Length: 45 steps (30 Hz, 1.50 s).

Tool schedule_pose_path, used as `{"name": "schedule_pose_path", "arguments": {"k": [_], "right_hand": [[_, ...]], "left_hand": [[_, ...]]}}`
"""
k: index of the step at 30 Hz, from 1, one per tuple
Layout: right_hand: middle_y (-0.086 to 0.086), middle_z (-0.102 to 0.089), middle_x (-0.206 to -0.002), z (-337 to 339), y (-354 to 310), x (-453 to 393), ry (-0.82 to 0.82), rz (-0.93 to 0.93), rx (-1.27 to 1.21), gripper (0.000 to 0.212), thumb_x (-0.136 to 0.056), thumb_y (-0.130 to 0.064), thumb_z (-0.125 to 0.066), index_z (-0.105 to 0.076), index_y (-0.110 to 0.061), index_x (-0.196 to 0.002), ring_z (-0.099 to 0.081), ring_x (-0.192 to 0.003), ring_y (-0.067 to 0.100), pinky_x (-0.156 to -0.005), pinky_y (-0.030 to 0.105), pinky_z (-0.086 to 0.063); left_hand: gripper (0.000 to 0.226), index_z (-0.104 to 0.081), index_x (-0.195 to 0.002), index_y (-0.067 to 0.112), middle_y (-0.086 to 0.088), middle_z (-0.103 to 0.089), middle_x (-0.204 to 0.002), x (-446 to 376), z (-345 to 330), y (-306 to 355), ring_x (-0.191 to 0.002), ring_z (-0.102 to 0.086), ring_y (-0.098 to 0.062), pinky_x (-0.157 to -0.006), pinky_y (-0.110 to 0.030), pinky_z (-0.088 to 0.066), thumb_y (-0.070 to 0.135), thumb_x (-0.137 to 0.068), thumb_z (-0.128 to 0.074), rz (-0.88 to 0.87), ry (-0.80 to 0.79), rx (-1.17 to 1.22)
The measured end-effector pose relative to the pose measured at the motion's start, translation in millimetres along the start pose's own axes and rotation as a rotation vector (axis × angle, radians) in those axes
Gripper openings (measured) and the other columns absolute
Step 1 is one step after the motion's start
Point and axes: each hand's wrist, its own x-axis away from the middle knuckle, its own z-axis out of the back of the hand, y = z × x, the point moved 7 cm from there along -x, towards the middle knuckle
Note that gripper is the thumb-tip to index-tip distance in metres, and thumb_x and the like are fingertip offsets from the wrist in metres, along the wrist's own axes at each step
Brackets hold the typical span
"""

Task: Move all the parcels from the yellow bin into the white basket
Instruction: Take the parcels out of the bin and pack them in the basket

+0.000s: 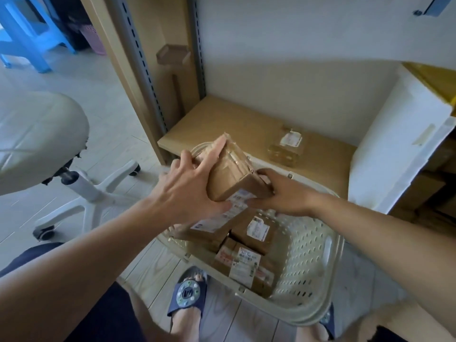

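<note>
- Both hands hold 1 taped brown parcel (232, 174) tilted above the white basket's (311, 255) far-left rim: left hand (190, 188) fingers spread along its side, right hand (278, 191) gripping the near end, fingertips hidden.
- Yellow bin (436, 82) cut off at right edge, contents unseen.
- 3 labelled parcels (256, 230) fill basket's left; right half open.
- 1 parcel (286, 146) on the shelf.
</note>
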Motion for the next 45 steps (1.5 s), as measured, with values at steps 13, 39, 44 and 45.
{"name": "schedule_pose_path", "arguments": {"k": [13, 39, 44, 45], "right_hand": [[0.017, -0.07, -0.091, -135.2, 47.1, -113.2, 0.259, -0.407, -1.059, 0.044, -0.087, -0.036, -0.046, -0.061, -0.012, -0.121, -0.065, -0.075, 0.03, -0.065, 0.038, -0.056], [0.006, -0.071, -0.123, -144.7, 56.0, -137.4, 0.182, -0.211, -0.542, 0.074, -0.08, -0.069, -0.062, -0.063, -0.02, -0.135, -0.066, -0.113, 0.034, -0.094, 0.051, -0.057], [0.005, -0.062, -0.141, -121.4, 48.9, -116.3, 0.214, -0.113, -0.349, 0.056, -0.099, -0.047, -0.061, -0.05, -0.02, -0.147, -0.059, -0.128, 0.031, -0.099, 0.034, -0.047], [0.007, -0.059, -0.144, -114.1, 47.4, -112.1, 0.214, -0.116, -0.31, 0.062, -0.098, -0.048, -0.062, -0.044, -0.018, -0.15, -0.057, -0.13, 0.032, -0.1, 0.034, -0.046]], "left_hand": [[0.127, 0.028, -0.153, 0.049, -0.034, -0.004, -0.162, -55.0, -106.3, -34.2, -0.145, -0.031, -0.051, -0.108, -0.061, -0.043, 0.077, -0.074, -0.069, 0.27, -0.422, -0.226], [0.113, 0.016, -0.156, 0.046, -0.026, -0.029, -0.15, -86.9, -167.4, -56.3, -0.134, -0.043, -0.045, -0.104, -0.057, -0.047, 0.056, -0.079, -0.065, 0.299, -0.434, -0.223], [0.115, 0.01, -0.158, 0.039, -0.023, -0.032, -0.15, -83.2, -142.5, -36.5, -0.137, -0.039, -0.043, -0.104, -0.057, -0.045, 0.069, -0.074, -0.063, 0.135, -0.344, -0.294], [0.117, 0.009, -0.158, 0.038, -0.023, -0.031, -0.151, -84.3, -137.9, -32.9, -0.139, -0.038, -0.043, -0.105, -0.057, -0.045, 0.072, -0.074, -0.064, 0.092, -0.328, -0.313]]}}
